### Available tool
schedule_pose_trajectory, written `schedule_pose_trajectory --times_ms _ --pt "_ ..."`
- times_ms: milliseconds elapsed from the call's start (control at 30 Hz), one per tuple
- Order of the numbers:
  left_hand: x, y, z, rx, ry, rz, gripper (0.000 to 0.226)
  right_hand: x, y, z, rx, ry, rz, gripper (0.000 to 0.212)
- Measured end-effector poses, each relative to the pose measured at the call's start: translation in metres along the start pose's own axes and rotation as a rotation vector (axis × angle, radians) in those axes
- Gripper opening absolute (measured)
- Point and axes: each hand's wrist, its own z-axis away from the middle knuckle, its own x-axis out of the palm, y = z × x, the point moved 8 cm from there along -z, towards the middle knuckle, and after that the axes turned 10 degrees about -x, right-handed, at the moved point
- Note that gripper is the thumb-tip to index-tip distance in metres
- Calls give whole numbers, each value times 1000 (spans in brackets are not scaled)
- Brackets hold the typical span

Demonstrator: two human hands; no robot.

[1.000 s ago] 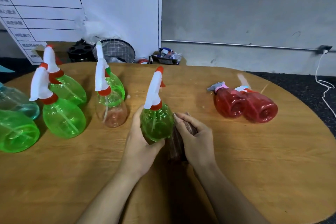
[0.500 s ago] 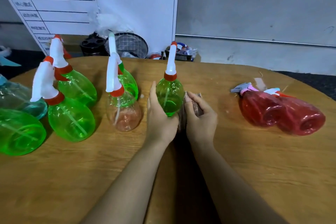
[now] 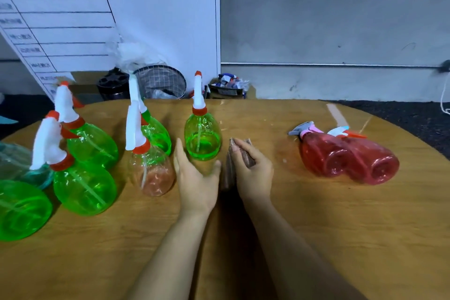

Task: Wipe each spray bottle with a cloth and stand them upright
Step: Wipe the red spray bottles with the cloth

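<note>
Left grip (image 3: 194, 178) open, fingers straight, just beside upright green translucent plastic spray bottle (image 3: 202, 137) on wooden surface (image 3: 316, 226). Right grip (image 3: 253, 168) curled round folded brown cloth (image 3: 230, 170). Two red translucent spray bottles (image 3: 350, 156) lying farther right.

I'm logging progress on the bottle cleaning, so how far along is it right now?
Done, apparently: several bottles stand upright at left, plus the green bottle just ahead. In hand: the left hand is open beside that bottle, and the right hand holds the brown cloth. Left: two red bottles lying on the table.
</note>
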Motion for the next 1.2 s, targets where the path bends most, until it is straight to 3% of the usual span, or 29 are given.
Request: schedule_pose_trajectory --times_ms 233,400,533,733,900,1067,1200 --pt "9 31 55 142 -47 -17 92 -86 -15 30 -32 7 -10 23" --pt "73 63 91 191 -308 -70 81 -178 -22 37 -52 91 55 24" --pt "120 82 116 216 -407 -117 87 -230 -23 38 -57 171 56 24" --pt "174 113 124 340 -473 -221 107 -248 -13 37 -23 249 -83 24" --pt "213 117 121 360 -491 -287 96 -248 -6 36 -47 300 -97 27" --pt "225 111 115 346 -396 -334 75 -253 -8 35 -123 339 11 37" --pt "217 103 110 336 -342 -279 78 -255 -12 33 -156 386 85 50"
